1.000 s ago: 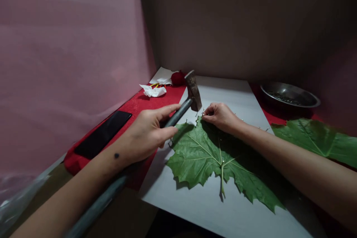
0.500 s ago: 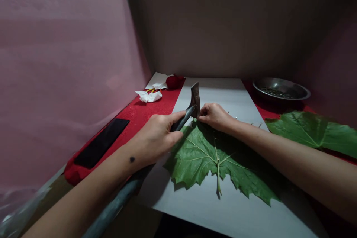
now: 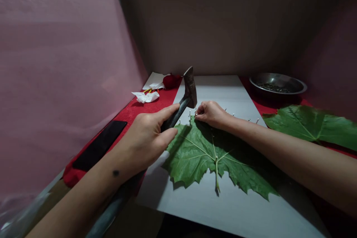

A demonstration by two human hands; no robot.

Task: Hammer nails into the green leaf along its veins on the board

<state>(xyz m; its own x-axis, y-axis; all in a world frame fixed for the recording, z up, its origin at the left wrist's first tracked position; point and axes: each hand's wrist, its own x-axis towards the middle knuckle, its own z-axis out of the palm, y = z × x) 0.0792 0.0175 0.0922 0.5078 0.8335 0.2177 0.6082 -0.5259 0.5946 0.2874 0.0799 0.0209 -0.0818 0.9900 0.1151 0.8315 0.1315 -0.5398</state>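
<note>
My left hand (image 3: 152, 130) is wrapped round the dark handle of a hammer (image 3: 190, 87), whose metal head is raised above the far edge of a large green leaf (image 3: 192, 160). The leaf lies on a white board (image 3: 178, 204), its cut stem toward me. With thumb and finger, my right hand (image 3: 212, 113) pinches a thin nail (image 3: 196, 110) at the leaf's far tip. Several other nails stand upright along the leaf's outline, and one nail (image 3: 216, 159) rises where the stem meets the veins. My right forearm hides part of the leaf.
On the red cloth at right are a metal bowl (image 3: 279, 84) of nails and a second leaf (image 3: 309, 122). A black phone (image 3: 100, 145), crumpled white tissue (image 3: 146, 97) and a dark red round object (image 3: 169, 81) sit at left. A wall stands behind the board.
The hammer head has lifted up and to the left, away from the nail by my right hand. Nails behind it now show. My right hand keeps its pinch at the leaf's tip.
</note>
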